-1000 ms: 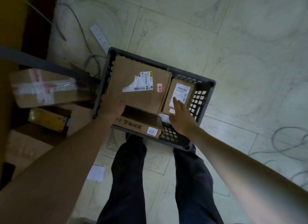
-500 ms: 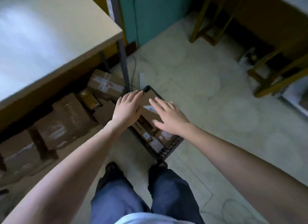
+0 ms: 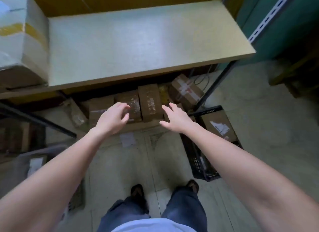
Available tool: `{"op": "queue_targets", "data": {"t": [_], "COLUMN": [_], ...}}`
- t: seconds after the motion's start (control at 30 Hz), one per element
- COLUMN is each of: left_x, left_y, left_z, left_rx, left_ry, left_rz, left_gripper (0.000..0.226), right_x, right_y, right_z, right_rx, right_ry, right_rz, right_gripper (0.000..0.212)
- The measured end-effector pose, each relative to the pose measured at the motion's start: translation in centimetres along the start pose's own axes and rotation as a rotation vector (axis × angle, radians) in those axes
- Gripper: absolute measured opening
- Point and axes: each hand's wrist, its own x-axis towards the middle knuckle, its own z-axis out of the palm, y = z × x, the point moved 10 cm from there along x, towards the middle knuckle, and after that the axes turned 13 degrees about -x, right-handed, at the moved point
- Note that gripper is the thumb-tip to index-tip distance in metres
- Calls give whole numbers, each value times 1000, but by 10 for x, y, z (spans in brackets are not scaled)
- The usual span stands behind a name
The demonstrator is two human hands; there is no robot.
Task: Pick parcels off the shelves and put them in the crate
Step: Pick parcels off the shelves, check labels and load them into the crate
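Hands (image 3: 112, 118) (image 3: 176, 117) outstretched, fingers loosely spread

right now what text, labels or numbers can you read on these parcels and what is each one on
No text can be read as words; every mark is blurred.
Dark print down the brown parcel: too blurred to read.
White label on the labelled parcel in the crate: too small and blurred.
Red marks on the tape of the taped parcel: unreadable.
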Motion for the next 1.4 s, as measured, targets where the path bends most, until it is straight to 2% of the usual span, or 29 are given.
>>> {"op": "queue_targets", "data": {"t": [0.1, 0.27, 0.4, 0.53, 0.67, 0.77, 0.87, 0.93, 0.97, 1.03, 1.07, 1.17, 1.27, 1.4], "left_x": [-36, -65, -59, -21, 23, 56, 82, 100, 108, 116, 118, 119, 112, 100], "left_y": [-76, -148, -196, -269, -383, -490, -569, -610, -627, -652, -658, -657, -647, -647], "left_z": [-29, -56, -44, 7, 60, 91, 119, 127, 131, 139, 141, 146, 145, 143], "left_rx": [42, 85, 77, -50, -47, -26, 8, 51, 45, -22, -66, -181, -262, -385], "left_ry": [-8, 26, 105, 136, 254, 446, 589, 623, 622, 652, 703, 846, 967, 1068], "left_rz": [-154, -357, -472, -504, -495, -531, -540, -550, -569, -601, -598, -585, -622, -617], "left_gripper": [34, 40, 37, 52, 60, 63, 64, 67, 69, 74, 74, 66, 56, 52], "right_x": [22, 43, 89, 173, 281, 365, 427, 460, 469, 472, 474, 476, 460, 462], "right_y": [-74, -161, -185, -202, -232, -264, -290, -289, -291, -294, -295, -283, -274, -280], "right_z": [16, 20, 37, 82, 164, 226, 295, 338, 349, 353, 351, 351, 355, 353], "right_rx": [38, 83, 101, 137, 274, 322, 168, -12, -103, -147, -135, -118, -127, -134], "right_ry": [-105, -153, -179, -213, -148, 37, 172, 255, 360, 567, 601, 554, 615, 583], "right_rz": [-79, -270, -367, -364, -342, -410, -499, -422, -388, -365, -378, -389, -362, -373], "right_gripper": [66, 62, 59, 50, 53, 57, 58, 60, 59, 56, 56, 58, 59, 59]}}
